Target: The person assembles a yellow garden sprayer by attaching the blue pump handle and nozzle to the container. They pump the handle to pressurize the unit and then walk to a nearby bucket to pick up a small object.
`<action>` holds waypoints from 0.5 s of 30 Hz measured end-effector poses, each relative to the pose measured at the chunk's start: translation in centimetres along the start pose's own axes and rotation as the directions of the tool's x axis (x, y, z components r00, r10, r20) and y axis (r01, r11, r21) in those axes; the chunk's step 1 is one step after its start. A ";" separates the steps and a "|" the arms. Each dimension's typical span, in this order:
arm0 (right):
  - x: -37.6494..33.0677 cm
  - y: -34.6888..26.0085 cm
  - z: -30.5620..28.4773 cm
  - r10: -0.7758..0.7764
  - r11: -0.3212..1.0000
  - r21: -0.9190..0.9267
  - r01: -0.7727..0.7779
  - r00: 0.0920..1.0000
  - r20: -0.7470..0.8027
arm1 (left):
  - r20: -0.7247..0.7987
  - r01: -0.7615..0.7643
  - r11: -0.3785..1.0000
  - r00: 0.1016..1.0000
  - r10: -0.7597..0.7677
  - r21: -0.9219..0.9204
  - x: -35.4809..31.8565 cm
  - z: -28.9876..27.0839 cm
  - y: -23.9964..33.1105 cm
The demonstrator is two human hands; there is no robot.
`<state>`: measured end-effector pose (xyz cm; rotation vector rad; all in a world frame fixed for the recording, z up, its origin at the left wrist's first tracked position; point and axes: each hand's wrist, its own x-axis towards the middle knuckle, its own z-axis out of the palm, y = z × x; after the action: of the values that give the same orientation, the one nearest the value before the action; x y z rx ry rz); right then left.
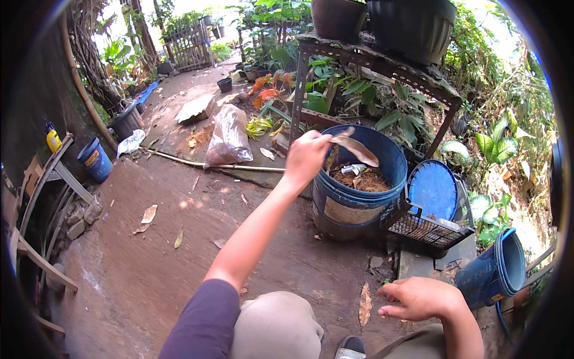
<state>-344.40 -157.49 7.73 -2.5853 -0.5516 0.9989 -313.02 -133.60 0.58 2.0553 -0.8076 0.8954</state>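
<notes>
One dry leaf (357, 148) is in the left hand (306, 157), which reaches forward on a long, stretched arm. The fingers are closed in a pinch on the near end of the leaf, and the rest of the leaf sticks out to the right, just above the open mouth of a big blue bucket (356, 182). Inside this bucket lies a heap of brown dry leaves with some small scraps on top.

The leaf looks very light, thin and curled. I think it is stiff but brittle, so it can crack or crumble if it is squeezed hard. A soft pinch near the stem end, like now, seems enough to carry it.

The right hand (417, 297) is low, near the knee. It holds nothing; the fingers are loosely bent and point to the left, above the bare ground. Just beside it another dry leaf (365, 303) lies flat on the dirt.

To the right of the bucket there are a round blue lid (434, 189) standing on its edge, a dark wire basket (426, 228) and a smaller blue bucket (495, 272) lying on its side.
</notes>
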 end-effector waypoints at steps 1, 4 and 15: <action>0.7 0.0 -0.1 0.017 1.000 -0.018 -0.017 0.999 0.029 | 0.172 -0.065 0.990 0.984 0.043 0.128 1.4 1.2 -0.6; 1.6 0.1 0.3 0.052 0.999 -0.019 -0.051 0.997 0.060 | 0.611 -0.082 0.922 0.770 -0.183 0.379 5.4 4.3 1.8; 2.9 0.2 3.5 -0.034 0.987 -0.153 0.044 0.997 0.071 | 0.759 -0.455 0.769 0.648 -0.060 0.449 5.3 3.1 -5.2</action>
<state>-344.80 -155.82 3.52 -2.6708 -0.7208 1.0737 -305.08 -134.69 1.33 3.0528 -1.3463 0.3962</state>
